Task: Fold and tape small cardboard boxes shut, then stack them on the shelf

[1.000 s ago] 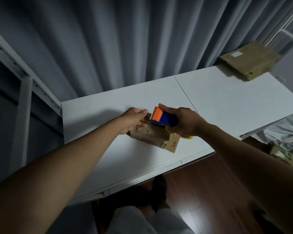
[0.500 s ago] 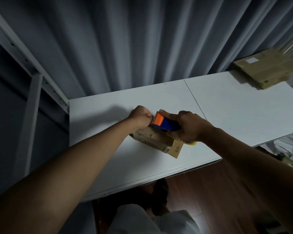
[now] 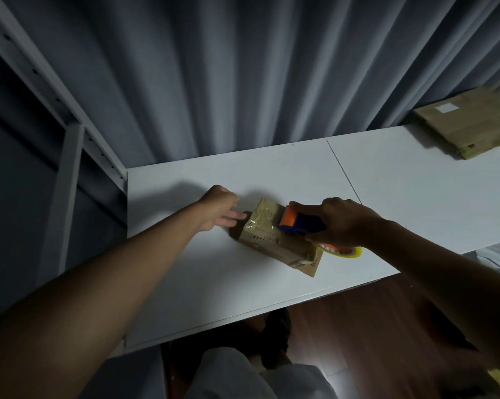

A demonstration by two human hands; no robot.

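Observation:
A small brown cardboard box (image 3: 272,239) lies on the white table (image 3: 272,174), with shiny clear tape over its far left end. My right hand (image 3: 344,223) grips an orange and blue tape dispenser (image 3: 297,221) pressed on the box's top; its yellow tape roll (image 3: 344,251) shows below my hand. My left hand (image 3: 220,208) rests at the box's left end, fingers stretched toward it and touching its dark end flap.
A stack of flat cardboard boxes (image 3: 470,122) lies at the table's far right. A white metal shelf frame (image 3: 67,174) stands to the left. Grey curtains hang behind the table. My knees and the wooden floor (image 3: 372,341) show below the table's front edge.
The dispenser has moved right along the box's top, leaving tape on the left end. My left hand has let go of the box's end and opened its fingers.

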